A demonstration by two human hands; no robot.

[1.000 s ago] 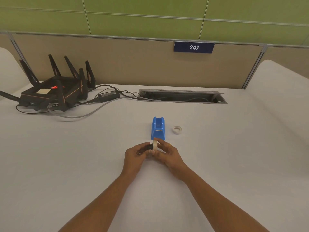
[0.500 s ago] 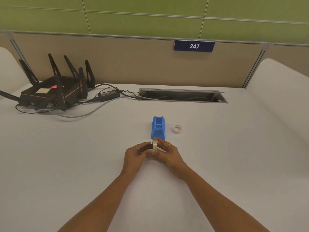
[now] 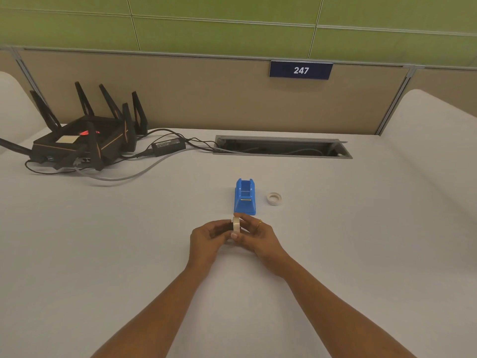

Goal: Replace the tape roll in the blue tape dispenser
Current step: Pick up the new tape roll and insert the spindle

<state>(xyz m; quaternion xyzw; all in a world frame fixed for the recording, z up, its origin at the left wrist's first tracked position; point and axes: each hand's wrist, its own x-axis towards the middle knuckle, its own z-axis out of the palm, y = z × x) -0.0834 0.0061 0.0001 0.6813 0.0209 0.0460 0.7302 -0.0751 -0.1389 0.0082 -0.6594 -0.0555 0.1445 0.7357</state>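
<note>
Tape roll (image 3: pixel 236 224) upright between both hands' fingers (image 3: pixel 247 220), seemingly pinched.

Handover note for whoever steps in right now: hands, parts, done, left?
Left hand: gripping a small dark piece, probably the hub, against the roll.
Right hand: pinching the cream tape roll, held on edge.
Blue plastic tape dispenser: on the white desk just beyond the hands, its cradle empty.
Small white ring-shaped roll: flat on the desk to the dispenser's right, apparently the old one.
Done: dispenser emptied.
Left: seat the held roll in the cradle, feed tape to the cutter.
</note>
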